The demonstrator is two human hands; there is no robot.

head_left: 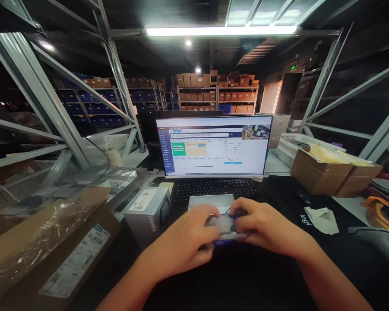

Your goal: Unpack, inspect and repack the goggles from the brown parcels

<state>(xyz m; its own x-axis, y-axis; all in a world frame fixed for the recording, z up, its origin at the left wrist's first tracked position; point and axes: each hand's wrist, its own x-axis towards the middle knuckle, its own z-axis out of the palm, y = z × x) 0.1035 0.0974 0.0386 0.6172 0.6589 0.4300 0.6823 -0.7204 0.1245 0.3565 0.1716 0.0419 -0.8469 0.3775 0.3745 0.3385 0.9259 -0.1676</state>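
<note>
Both of my hands meet in front of the keyboard [213, 188] on a small item in a clear plastic bag [226, 225] with a blue part showing. My left hand [184, 239] grips its left side with curled fingers. My right hand [262, 226] pinches its right side. Just behind the hands stands a small open grey box [210, 201]. The item inside the bag is too blurred to name.
A lit monitor [215, 144] stands behind the keyboard. A grey product box [147, 211] and a long cardboard parcel with a label [52, 250] lie at the left. An open carton [330, 170], crumpled paper [322, 218] and a scanner-like device [375, 235] sit at the right. Metal racking flanks both sides.
</note>
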